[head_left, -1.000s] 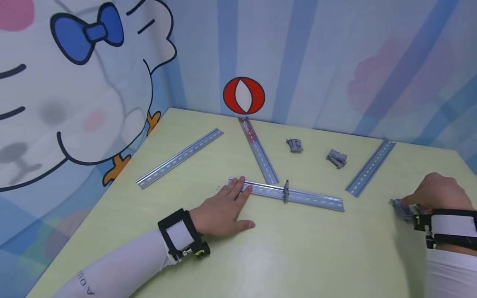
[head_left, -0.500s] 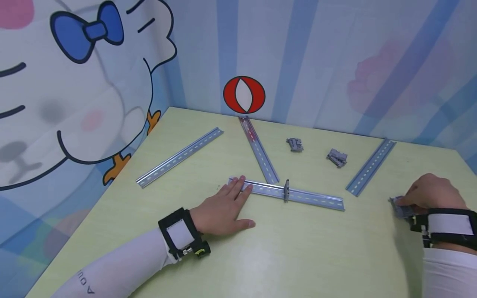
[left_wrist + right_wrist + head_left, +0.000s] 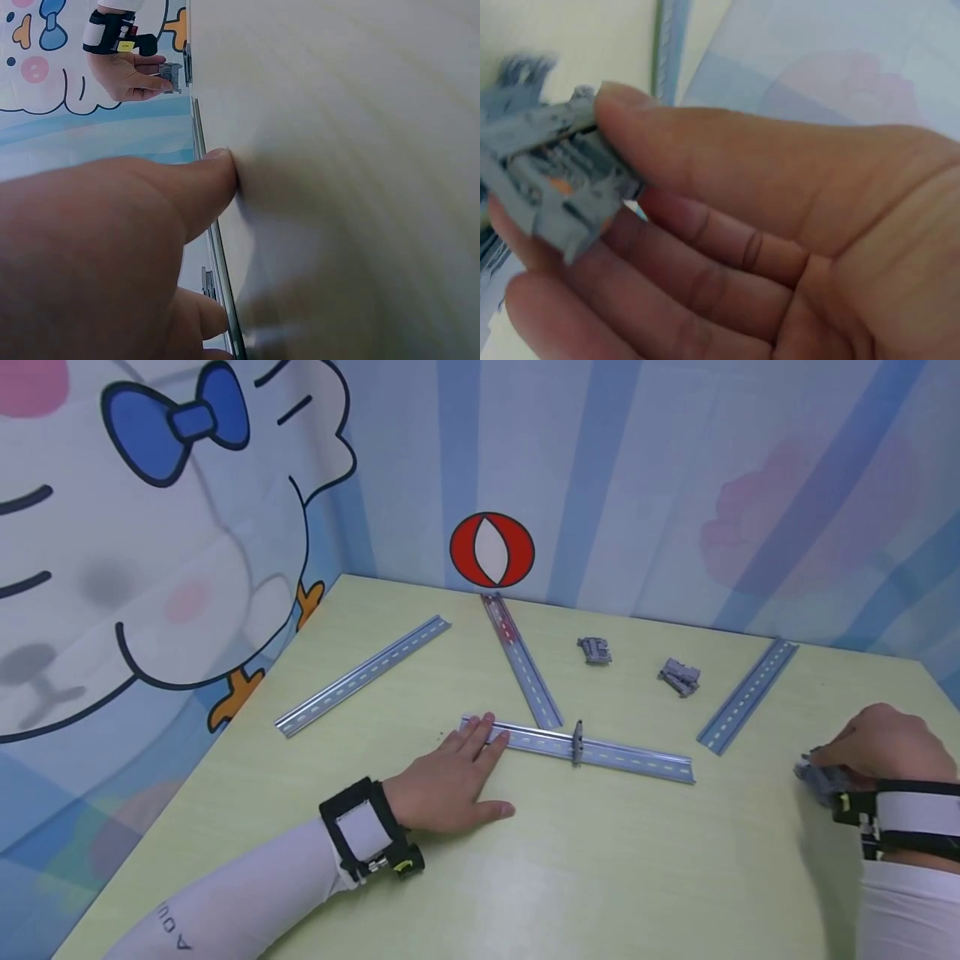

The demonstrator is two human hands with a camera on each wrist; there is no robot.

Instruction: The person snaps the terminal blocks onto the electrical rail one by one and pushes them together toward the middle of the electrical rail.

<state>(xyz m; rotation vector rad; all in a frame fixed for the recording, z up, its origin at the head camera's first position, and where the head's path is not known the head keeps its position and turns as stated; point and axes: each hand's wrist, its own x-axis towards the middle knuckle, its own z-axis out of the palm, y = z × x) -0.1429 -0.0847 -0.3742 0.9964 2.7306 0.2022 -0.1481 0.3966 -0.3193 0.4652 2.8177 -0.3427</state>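
My left hand (image 3: 450,785) lies with straight, spread fingers on the left end of a slotted metal DIN rail (image 3: 637,762) in the head view. On that rail, near its middle, a thin grey terminal block (image 3: 577,743) stands upright across it. At the right, my right hand (image 3: 888,747) pinches another grey terminal block (image 3: 821,781) between thumb and fingers. The right wrist view shows this held block (image 3: 562,172) close up, slightly blurred, with the thumb on its upper edge. Its far side is hidden by the fingers.
Two loose grey terminal blocks, one left (image 3: 596,650) and one right (image 3: 680,677), lie toward the back. Further slotted rails lie at left (image 3: 363,677), centre back (image 3: 525,668) and right (image 3: 748,697). A printed cloth wall (image 3: 660,485) borders the table (image 3: 600,877) behind.
My right hand shifts slightly left, then back right, with the held terminal block turning a little. The left hand and the rails stay where they were.
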